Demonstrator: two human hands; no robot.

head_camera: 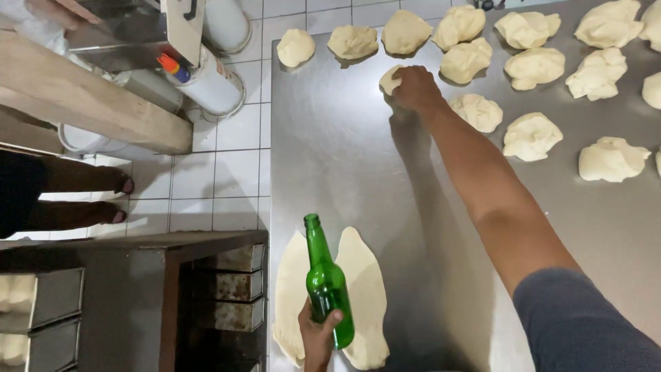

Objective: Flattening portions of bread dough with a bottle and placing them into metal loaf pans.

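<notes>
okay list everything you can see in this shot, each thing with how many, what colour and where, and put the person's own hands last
Steel table: one, grey, fills the right side.
Dough lumps: about seventeen, pale cream, spread across the far part of the table; some cut off by the frame edge.
Flattened dough sheet: one, pale cream, near edge of the table, under the bottle.
Glass bottle: one, green, lying on the sheet.
Floor tiles: white, left of the table.
Another person's feet: two, far left.
Metal tins: grey, bottom left.
Left hand: holds the bottle's base.
Right hand: rests on one dough lump.
</notes>
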